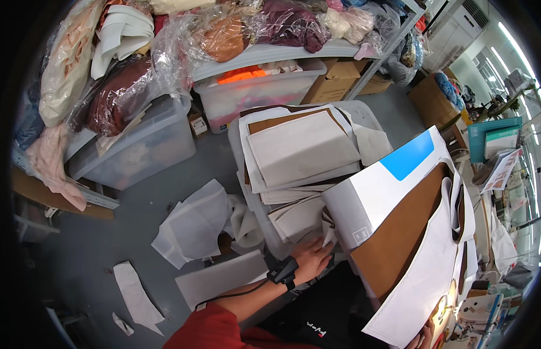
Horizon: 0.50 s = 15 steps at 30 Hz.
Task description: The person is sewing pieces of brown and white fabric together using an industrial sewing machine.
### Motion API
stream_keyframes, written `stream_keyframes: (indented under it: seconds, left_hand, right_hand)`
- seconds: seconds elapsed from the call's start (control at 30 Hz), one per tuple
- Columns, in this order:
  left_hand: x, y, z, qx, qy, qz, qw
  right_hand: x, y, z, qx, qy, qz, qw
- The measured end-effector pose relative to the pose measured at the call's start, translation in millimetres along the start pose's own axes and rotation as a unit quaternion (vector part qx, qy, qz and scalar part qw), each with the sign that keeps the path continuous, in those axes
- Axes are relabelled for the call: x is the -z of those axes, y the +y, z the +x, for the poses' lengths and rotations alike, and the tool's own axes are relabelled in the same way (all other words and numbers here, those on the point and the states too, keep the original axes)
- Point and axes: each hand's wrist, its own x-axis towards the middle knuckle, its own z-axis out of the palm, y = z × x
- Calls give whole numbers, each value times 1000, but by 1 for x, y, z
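Note:
My left hand [311, 253], with a black device strapped at the wrist, reaches to crumpled paper [328, 224] at the front of a translucent bin [253, 221]; its fingers are curled, their hold unclear. The bin holds stacked white and brown pattern sheets [299, 142]. At lower right, my right hand [423, 336] grips the lower edge of a bundle of white pattern pieces [407, 279] and brown board [387, 250]. This bundle leans with a long white-and-blue box [363, 198] over the bin's right side.
A metal shelf [288, 49] of bagged fabrics stands behind, with plastic tubs [136, 160] and cardboard boxes [331, 81] below. Loose paper pieces [136, 294] lie on the grey floor [90, 244] to the left. A cluttered worktable [480, 302] is at the far right.

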Motion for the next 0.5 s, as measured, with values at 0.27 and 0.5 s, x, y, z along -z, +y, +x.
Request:
stream_keyframes:
  seconds: [0.27, 0.5]
  left_hand:
    - [47, -47, -3, 131, -39, 133, 982]
    - [59, -49, -10, 129, -21, 195, 972]
  right_hand:
    - [2, -10, 4, -25, 13, -5, 1000]
    - [-1, -18, 15, 24, 29, -71, 997]
